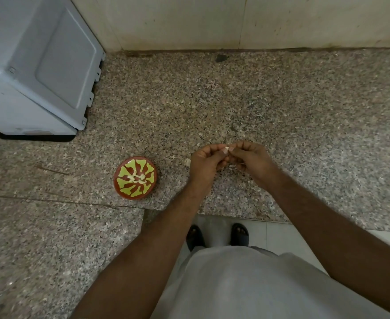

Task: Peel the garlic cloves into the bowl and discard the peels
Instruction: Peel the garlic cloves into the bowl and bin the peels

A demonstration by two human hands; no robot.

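A small white garlic clove (pixel 227 148) is pinched between the fingertips of my left hand (pixel 204 163) and my right hand (pixel 251 158), held above the granite counter. Both hands have curled fingers meeting at the clove. A bit of pale peel (pixel 233 166) shows under my right hand's fingers. Left of my hands stands a red bowl with a yellow-green pattern (pixel 122 173); a few peeled cloves (pixel 137 178) lie in its middle. Another pale piece of garlic (pixel 187 161) lies on the counter just left of my left hand.
A grey-white appliance (pixel 40 65) stands at the back left of the speckled granite counter (pixel 281 100). A tiled wall (pixel 212 21) closes the back. The counter's front edge runs just below my wrists, with the floor and my sandalled feet (pixel 217 236) beneath.
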